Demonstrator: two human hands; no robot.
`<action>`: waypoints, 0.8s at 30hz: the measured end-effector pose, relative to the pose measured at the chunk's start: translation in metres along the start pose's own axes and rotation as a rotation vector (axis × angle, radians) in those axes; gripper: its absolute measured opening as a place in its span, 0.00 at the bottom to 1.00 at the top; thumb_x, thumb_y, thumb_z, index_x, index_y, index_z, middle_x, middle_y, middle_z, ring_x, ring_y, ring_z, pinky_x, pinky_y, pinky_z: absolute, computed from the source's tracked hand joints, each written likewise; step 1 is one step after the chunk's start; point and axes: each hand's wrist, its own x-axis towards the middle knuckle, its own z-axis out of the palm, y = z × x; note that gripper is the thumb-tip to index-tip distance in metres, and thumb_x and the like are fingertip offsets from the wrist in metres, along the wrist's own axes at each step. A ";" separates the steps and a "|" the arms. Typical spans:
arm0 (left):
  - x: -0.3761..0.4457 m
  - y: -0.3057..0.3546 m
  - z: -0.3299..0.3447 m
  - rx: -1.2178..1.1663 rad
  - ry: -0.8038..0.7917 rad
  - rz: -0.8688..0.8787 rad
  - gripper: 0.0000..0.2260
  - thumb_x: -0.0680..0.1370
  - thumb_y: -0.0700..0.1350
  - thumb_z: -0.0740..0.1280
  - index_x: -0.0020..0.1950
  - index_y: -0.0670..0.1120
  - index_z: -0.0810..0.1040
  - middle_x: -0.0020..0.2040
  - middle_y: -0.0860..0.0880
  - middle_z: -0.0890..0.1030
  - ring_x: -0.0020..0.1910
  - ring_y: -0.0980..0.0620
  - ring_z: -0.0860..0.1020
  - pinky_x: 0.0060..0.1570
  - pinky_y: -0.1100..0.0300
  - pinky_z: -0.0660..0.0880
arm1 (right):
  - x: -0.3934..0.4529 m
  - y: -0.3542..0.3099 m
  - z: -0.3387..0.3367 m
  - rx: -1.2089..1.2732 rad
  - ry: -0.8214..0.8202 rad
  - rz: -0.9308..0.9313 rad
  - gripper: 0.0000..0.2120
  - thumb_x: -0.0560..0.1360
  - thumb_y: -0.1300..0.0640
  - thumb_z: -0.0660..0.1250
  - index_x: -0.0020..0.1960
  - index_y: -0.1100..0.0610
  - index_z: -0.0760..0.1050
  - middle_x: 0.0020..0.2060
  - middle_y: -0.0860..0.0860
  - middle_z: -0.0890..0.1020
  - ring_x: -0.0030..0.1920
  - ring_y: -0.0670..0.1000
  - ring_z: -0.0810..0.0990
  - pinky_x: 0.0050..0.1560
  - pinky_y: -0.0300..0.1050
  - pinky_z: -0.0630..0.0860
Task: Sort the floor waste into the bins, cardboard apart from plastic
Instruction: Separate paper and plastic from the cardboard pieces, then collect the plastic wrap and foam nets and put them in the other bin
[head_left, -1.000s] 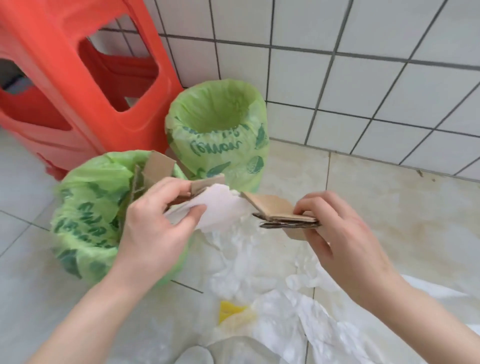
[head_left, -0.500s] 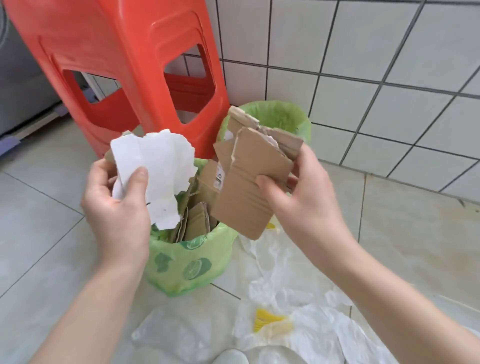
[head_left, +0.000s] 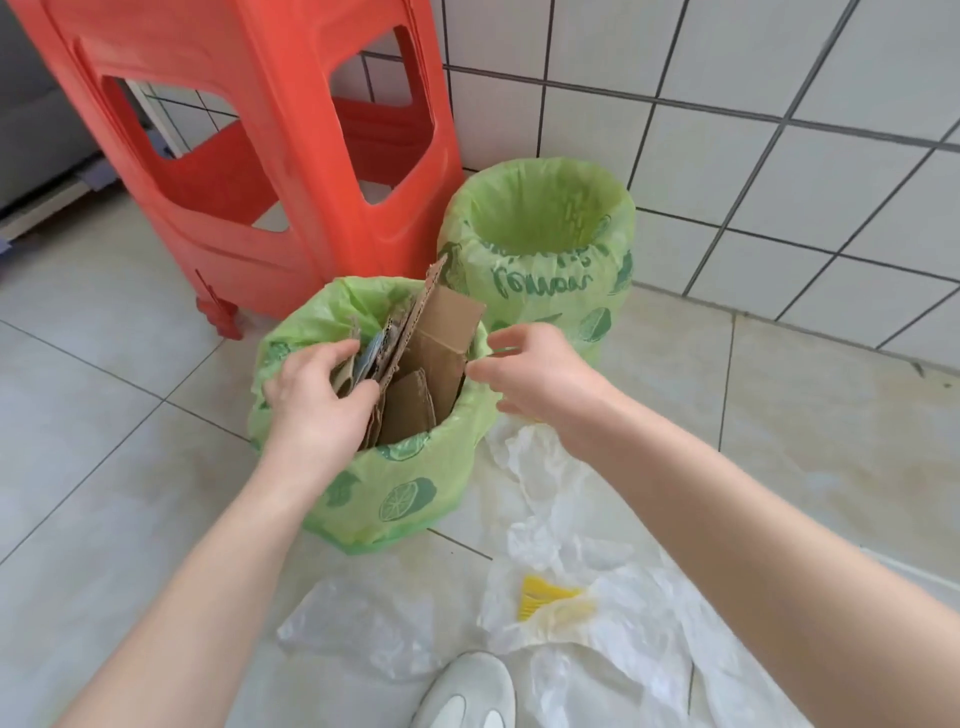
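The near bin (head_left: 395, 478), lined with a green lemon-printed bag, stands on the tiled floor (head_left: 104, 415) just in front of an orange plastic stool (head_left: 270, 156) and is packed with upright cardboard pieces (head_left: 436, 332), the tallest rising above its rim. The left hand (head_left: 317, 395) reaches into the bin's left side, its fingers curled round the cardboard edges there (a bluish scrap shows among them). The right hand (head_left: 535, 374) hovers at the bin's right rim, fingers loosely spread and holding nothing. The far bin (head_left: 540, 291), with the same green liner, stands just behind and to the right against the white tiled wall (head_left: 779, 130). Crumpled clear plastic sheets (head_left: 597, 649) lie on the floor nearer the person, with a yellow item (head_left: 545, 603) among them and a white shoe (head_left: 467, 691) at the bottom edge.
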 end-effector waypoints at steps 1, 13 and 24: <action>-0.002 0.001 -0.001 0.005 0.016 0.023 0.20 0.76 0.44 0.66 0.68 0.51 0.73 0.68 0.47 0.70 0.70 0.46 0.62 0.68 0.53 0.59 | 0.001 0.007 -0.004 0.010 0.012 -0.006 0.23 0.73 0.56 0.69 0.67 0.57 0.70 0.58 0.54 0.78 0.56 0.55 0.79 0.59 0.54 0.77; -0.064 0.020 0.016 -0.057 0.068 0.494 0.09 0.73 0.35 0.66 0.50 0.47 0.80 0.52 0.52 0.77 0.57 0.53 0.71 0.58 0.73 0.63 | -0.043 0.098 -0.021 -0.095 -0.012 -0.075 0.12 0.74 0.58 0.65 0.57 0.53 0.76 0.48 0.48 0.82 0.50 0.50 0.81 0.53 0.49 0.79; -0.116 -0.080 0.098 0.406 -0.519 0.376 0.14 0.72 0.43 0.64 0.58 0.51 0.77 0.58 0.54 0.76 0.61 0.49 0.69 0.59 0.53 0.63 | -0.103 0.215 -0.018 -0.453 -0.142 -0.090 0.12 0.76 0.56 0.63 0.59 0.51 0.73 0.50 0.45 0.78 0.51 0.46 0.77 0.53 0.43 0.75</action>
